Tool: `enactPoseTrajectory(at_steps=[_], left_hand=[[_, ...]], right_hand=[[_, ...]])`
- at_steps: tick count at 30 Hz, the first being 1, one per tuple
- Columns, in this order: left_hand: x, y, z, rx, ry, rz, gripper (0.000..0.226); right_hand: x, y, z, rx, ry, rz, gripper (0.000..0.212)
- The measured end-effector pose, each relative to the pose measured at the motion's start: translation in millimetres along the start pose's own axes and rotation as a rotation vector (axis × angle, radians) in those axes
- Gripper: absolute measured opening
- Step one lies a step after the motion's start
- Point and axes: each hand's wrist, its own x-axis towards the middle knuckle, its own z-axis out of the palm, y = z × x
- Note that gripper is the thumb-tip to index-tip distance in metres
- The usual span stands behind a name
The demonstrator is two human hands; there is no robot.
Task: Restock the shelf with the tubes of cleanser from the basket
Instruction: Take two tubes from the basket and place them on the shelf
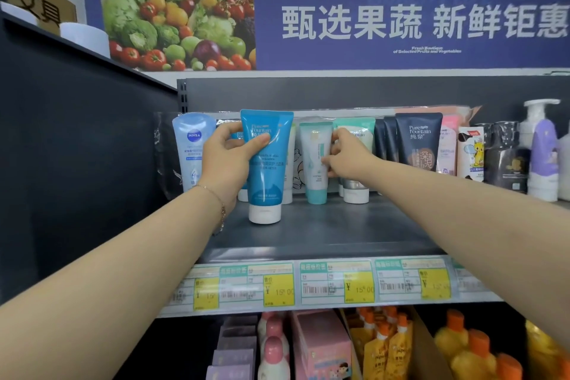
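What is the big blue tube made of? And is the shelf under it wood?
The blue tube, gripped by the left hand, looks like soft glossy plastic: light streaks shine on it. Its white cap looks like harder, matte plastic. The pale green tube that the right hand pinches looks similar. The shelf seems dark painted metal, not wood: smooth, no grain, dull sheen.

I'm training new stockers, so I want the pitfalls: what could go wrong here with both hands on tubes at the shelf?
1. The blue tube, gripped by the left hand, stands on its small white cap ahead of the row; released off-balance, it might topple on the shelf.
2. The right hand pinches the pale green tube in a crowded row; shifting it could knock neighbouring tubes over.
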Motion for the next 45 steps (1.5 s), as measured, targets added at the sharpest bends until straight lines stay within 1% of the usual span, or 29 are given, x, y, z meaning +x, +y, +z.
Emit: enactPoseTrajectory(at_steps=[3,6,10,14,15,17,19,22,25,26,28,29,32,34,36,40,42,45], left_hand=[[-1.0,0.8,0.3,0.005,-0.004,0.006,0.032],[-1.7,1.1,0.6,0.003,-0.011,0.004,0.032],[-2.4,0.7,0.3,-0.008,-0.018,0.002,0.027],[-3.2,1.3,-0.1,-0.014,-0.015,0.012,0.026],[-3.7,1.4,-0.2,-0.013,-0.014,0.016,0.027],[-4.7,1.8,0.0,-0.006,-0.013,0.01,0.028],[-5.1,2.3,0.2,-0.001,-0.007,-0.002,0.029],[-5.1,3.6,0.7,0.002,-0.003,-0.009,0.03],[-6.1,5.4,2.4,0.029,0.001,-0.01,0.03],[-6.3,5.9,2.8,0.037,0.004,-0.012,0.03],[-5.6,5.5,2.4,0.051,0.007,-0.022,0.031],[-5.1,5.6,1.4,0.06,0.005,-0.029,0.031],[-4.2,7.8,-3.8,0.106,-0.018,-0.055,0.03],[-4.0,10.0,-8.2,0.173,-0.048,-0.09,0.036],[-5.6,13.0,-13.4,0.25,-0.089,-0.144,0.043],[-14.8,16.5,-22.9,0.481,-0.202,-0.273,0.054],[-20.9,16.6,-23.5,0.506,-0.211,-0.33,0.051],[-24.8,14.6,-22.8,0.491,-0.179,-0.318,0.043]], right_hand=[[-0.7,-1.4,0.8,0.017,-0.021,0.031,0.023],[-1.3,-1.2,0.4,0.003,-0.034,0.061,0.02],[-6.6,-1.8,-0.7,-0.106,-0.096,0.092,0.006],[-13.2,-8.8,-4.1,-0.139,-0.125,0.131,0.018],[-14.3,-10.1,-6.0,-0.134,-0.123,0.143,0.016],[-18.9,-13.4,-10.6,-0.142,-0.123,0.168,0.003],[-27.8,-18.8,-14.3,-0.149,-0.137,0.182,0.006],[-47.2,-34.5,-17.5,-0.214,-0.203,0.099,0.012],[-67.5,-55.3,-12.9,-0.205,-0.308,-0.048,0.023],[-71.8,-61.6,-9.5,-0.225,-0.319,-0.099,0.028],[-78.2,-72.0,-2.9,-0.262,-0.319,-0.167,0.038],[-80.8,-76.0,0.5,-0.258,-0.316,-0.184,0.039],[-83.5,-79.4,15.0,-0.224,-0.279,-0.186,0.041],[-83.0,-78.7,25.0,-0.209,-0.224,-0.165,0.05],[-82.8,-79.0,30.6,-0.179,-0.195,-0.153,0.053],[-83.3,-78.6,34.4,-0.113,-0.17,-0.112,0.049],[-84.5,-78.2,36.6,-0.076,-0.142,-0.085,0.042],[-83.4,-80.2,39.5,-0.042,-0.127,-0.057,0.038]])
